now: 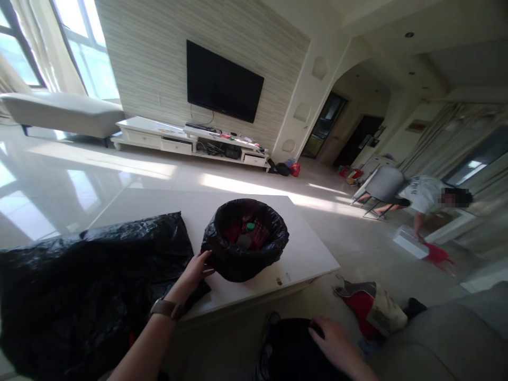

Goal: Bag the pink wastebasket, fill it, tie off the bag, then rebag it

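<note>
A round bin lined with a black plastic bag (246,264) stands on the white table in front of me. Inside it I see dark red patterned material and a bottle with a green cap (250,227). My left hand (196,272), with a watch on the wrist, touches the bin's left side, thumb and fingers apart. Just left of it a large black garbage bag (99,280) spreads over the table. My right hand (331,338) lies with fingers stretched on a dark surface at the bottom, apparently my clothed leg.
The white table (309,243) has small brown scraps near its front edge. Right of it, a red and beige cloth bag (375,312) lies by a grey sofa (456,338). Farther right, a person (424,198) bends beside a grey chair (383,182), near a red dustpan-like item (438,254).
</note>
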Demonstrator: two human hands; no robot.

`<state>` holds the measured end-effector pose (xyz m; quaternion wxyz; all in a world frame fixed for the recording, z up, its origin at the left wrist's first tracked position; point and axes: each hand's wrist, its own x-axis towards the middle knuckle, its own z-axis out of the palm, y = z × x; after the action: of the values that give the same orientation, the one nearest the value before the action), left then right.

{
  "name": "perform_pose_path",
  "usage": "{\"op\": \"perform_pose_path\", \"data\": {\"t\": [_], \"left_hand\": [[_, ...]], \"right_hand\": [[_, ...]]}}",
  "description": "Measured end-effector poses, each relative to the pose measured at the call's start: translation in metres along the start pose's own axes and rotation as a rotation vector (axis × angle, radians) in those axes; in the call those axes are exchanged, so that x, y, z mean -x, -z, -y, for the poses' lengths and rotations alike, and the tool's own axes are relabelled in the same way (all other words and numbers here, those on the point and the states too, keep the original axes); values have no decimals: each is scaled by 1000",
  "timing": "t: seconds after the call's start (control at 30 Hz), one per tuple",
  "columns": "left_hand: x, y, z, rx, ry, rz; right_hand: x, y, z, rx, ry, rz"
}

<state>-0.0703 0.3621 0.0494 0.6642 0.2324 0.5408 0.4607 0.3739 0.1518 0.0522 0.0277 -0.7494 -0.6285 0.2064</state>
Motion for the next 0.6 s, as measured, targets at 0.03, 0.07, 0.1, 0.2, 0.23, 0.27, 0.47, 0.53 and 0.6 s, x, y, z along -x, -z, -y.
{"op": "perform_pose_path", "data": {"t": [0.03, 0.07, 0.1, 0.2, 0.23, 0.27, 0.47, 0.53, 0.6], "left_hand": [[0, -1, -1, 29, 6, -25], [-1, -2, -1, 56, 15, -52], [-1, -4, -2, 82, 24, -77], [-2, -10, -6, 150, 60, -92], [-2, -13, -7, 170, 72, -84], [-2, -16, -8, 189, 82, -77], [-2, -30, -8, 260, 107, -99], [-3, -33, -6, 270, 98, -108], [-6, -35, -5, 285, 64, -134]], "right_hand": [[-4, -6, -3, -26, 9, -1], [-11, -10, -2, -91, 19, -10], [-21, -12, 3, -197, 20, -27], [-61, 1, 40, -701, -69, -109], [-77, 10, 59, -876, -84, -103], [-94, 21, 79, -1045, -106, -132], [-178, 61, 175, -1382, -190, -130], [-189, 56, 187, -1385, -122, -149], [-190, 46, 191, -1415, -32, -229]]}}
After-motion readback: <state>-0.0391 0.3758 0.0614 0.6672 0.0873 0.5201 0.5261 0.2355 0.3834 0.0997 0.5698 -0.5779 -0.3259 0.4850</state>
